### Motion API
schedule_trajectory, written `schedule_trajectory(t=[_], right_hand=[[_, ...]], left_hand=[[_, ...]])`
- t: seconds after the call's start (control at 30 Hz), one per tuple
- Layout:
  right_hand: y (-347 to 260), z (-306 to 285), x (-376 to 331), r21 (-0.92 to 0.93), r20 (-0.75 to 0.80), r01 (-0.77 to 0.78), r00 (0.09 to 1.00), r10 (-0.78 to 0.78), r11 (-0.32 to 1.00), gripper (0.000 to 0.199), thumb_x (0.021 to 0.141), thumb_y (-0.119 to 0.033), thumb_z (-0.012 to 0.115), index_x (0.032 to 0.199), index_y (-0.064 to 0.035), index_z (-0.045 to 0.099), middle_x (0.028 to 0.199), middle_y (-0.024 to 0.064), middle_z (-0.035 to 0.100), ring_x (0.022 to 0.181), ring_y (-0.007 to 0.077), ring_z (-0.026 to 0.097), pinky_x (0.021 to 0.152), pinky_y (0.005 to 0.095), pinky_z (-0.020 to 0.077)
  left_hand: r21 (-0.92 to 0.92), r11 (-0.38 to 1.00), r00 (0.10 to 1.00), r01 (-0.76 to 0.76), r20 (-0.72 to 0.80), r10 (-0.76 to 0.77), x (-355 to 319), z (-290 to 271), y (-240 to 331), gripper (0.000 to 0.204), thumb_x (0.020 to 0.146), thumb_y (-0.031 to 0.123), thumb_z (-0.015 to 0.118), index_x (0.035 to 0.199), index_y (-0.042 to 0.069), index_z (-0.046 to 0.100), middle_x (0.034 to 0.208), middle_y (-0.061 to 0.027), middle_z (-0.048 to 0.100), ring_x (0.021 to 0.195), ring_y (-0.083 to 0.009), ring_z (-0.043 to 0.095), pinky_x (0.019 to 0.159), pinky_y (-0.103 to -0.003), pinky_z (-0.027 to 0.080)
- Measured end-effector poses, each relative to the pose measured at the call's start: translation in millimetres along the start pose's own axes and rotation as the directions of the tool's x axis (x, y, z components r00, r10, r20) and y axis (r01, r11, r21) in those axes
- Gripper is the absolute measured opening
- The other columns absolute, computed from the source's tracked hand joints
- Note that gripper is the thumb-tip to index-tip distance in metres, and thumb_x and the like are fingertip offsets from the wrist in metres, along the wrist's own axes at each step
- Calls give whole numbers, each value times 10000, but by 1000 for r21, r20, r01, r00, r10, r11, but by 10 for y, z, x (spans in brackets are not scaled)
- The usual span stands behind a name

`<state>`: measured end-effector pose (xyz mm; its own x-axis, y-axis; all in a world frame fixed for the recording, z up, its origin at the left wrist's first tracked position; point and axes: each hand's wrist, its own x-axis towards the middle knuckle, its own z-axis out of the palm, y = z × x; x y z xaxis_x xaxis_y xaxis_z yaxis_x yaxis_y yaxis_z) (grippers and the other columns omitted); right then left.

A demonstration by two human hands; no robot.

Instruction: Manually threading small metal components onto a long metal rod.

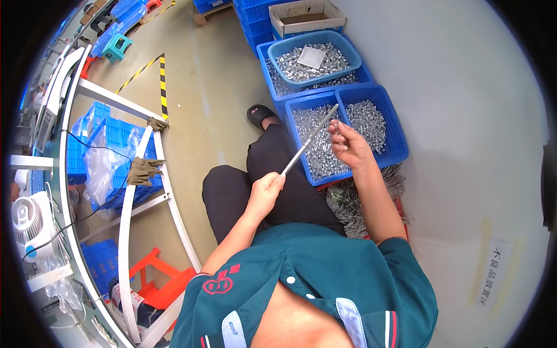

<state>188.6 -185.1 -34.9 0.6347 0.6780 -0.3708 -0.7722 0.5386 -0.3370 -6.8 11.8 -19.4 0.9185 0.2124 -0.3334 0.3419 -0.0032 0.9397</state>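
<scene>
Fingers of the left hand (265, 191) curl shut around the lower end of a thin metal rod (309, 140), thumb on top. Fingers of the right hand (348, 144) are partly bent, thumb and forefinger tips pinched together at the rod's upper end; whether a small piece sits between them is too small to tell.

Rod: held in the air between the two hands, over the lap. Long axis runs diagonally, low end at the left fist, high end pointing up and away toward the blue crates. One hand anchoring each end keeps it steady; judged, the slant lets anything threaded on slide down toward the left fist.

Just beyond the right fingertips: blue crate of small silvery metal parts (318, 145), a second one (371, 124) beside it on the far side. Kept within easy reach of the right hand, seemingly. Farther out: round blue basin (313, 58) heaped with the same parts, a flat grey square lying on top.

Below the right forearm: bundle of dark wire rods (348, 203) on the floor. Well off to the left of the left fist: white curved frame (130, 232).
</scene>
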Motion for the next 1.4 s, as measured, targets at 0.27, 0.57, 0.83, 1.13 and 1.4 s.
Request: schedule_trajectory(t=[0.27,0.57,0.83,1.13,1.4], right_hand=[[-206,103,39,90,84,40,995,-48,995,186,912,-143,512,1041,-10,532,823,50,482,596,66,393,432,157,313],[-514,373,-32,-550,25,79,997,-78,832,175,867,-193,577,873,-20,602,623,-34,439,459,14,336,373,154,229],[-686,667,-111,-927,-37,28,985,-167,375,218,814,-267,654,736,-74,590,529,-83,402,431,5,306,384,170,216],[-623,596,-101,-928,-60,43,964,-261,371,219,787,-259,681,704,-80,586,532,-75,425,438,9,329,389,176,222],[28,501,-23,-817,-87,-48,995,-40,574,191,808,-224,660,876,-47,644,551,-75,425,445,17,335,392,172,235]], left_hand=[[84,996,999,-28,-20,30,-41,24,-8,316,906,248,525,699,12,498,567,12,398,556,-57,348,494,-252,321],[136,987,996,-82,-18,85,-7,18,-53,297,901,233,537,715,2,519,570,-11,426,556,-69,371,505,-259,347],[86,996,999,-37,31,34,-20,-9,-46,290,905,224,534,712,7,523,584,14,432,571,-57,374,512,-248,340],[173,979,992,-112,-32,119,-28,57,-72,298,895,229,544,704,2,520,562,10,423,551,-63,371,497,-257,339],[76,996,998,-38,-49,41,29,85,-11,318,910,215,517,662,19,479,554,28,388,526,-58,346,479,-249,316]])
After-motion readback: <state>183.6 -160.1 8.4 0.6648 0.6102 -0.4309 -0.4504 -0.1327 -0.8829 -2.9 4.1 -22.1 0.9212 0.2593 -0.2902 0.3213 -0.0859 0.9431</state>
